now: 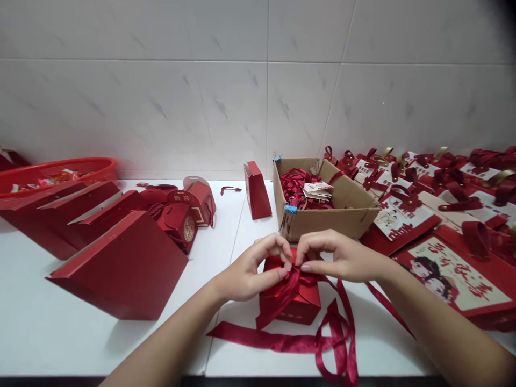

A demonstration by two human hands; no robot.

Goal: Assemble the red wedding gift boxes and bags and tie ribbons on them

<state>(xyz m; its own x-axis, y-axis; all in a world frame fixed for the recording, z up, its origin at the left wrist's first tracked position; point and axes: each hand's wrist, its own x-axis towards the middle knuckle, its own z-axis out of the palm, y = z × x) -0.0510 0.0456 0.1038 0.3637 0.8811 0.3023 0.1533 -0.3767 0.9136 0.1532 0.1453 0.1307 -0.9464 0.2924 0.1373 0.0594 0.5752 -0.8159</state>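
Left hand [258, 269] and right hand [341, 255], narrow grips on ribbon [291, 290] atop box [302, 309], carton [330, 223] just far, bags [455, 274] at right

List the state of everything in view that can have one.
Left hand: pinching the ribbon
Right hand: pinching the ribbon
Ribbon: gathered atop gift box, ends loose
Gift box: upright, top partly covered by hands
Cardboard box: open, holding other ribbons and cards
Blue clip: clamped on the cardboard box
Basket: uncovered
Middle red carton: upright
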